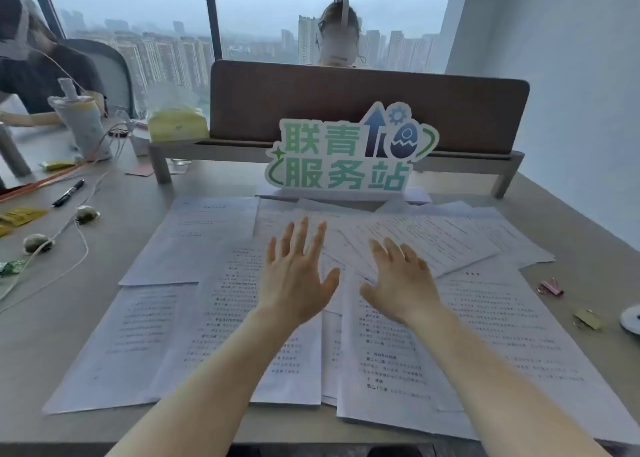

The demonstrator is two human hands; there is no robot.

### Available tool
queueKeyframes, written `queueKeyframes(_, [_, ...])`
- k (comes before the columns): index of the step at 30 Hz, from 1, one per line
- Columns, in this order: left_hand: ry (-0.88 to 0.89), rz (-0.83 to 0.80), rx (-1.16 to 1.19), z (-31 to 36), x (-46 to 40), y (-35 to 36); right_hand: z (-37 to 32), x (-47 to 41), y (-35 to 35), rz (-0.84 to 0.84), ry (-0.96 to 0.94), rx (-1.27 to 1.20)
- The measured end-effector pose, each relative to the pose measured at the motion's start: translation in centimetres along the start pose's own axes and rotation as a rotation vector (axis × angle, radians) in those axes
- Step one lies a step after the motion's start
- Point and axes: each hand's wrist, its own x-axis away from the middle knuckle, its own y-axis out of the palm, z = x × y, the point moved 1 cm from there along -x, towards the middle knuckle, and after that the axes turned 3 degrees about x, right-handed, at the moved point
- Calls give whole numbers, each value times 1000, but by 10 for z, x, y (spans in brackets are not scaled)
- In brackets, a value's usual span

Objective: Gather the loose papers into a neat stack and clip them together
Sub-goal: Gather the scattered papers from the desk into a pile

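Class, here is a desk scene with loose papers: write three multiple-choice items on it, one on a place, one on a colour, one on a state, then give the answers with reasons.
1. Where does the pink binder clip lie?
A. right of the papers
B. on the sign
C. in a hand

2. What colour are the big characters on the sign?
A. red
B. green
C. black

3. How are the left hand and right hand?
A. fists
B. gripping a pen
C. open, empty

Answers: 1 A, it rests on bare table at the right. 2 B, the lettering is green. 3 C, the fingers are spread above the sheets and hold nothing.
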Motion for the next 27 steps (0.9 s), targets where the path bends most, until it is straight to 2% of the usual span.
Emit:
queueKeyframes(6, [-56,-253,3,2,9,21,16,-5,11,-214,92,5])
queueKeyframes(12, [-113,-359,38,7,9,33,21,-22,6,-343,149,25])
queueKeyframes(16, [-119,-382,41,8,11,35,20,-29,3,-321,114,82])
queueKeyframes(21, [-125,-374,36,8,9,36,20,-32,13,-196,80,189])
queueKeyframes(25, [-131,-377,77,7,8,36,23,-31,13,-155,69,149])
queueKeyframes(27, [-145,-370,123,8,8,32,32,-27,8,-80,77,58])
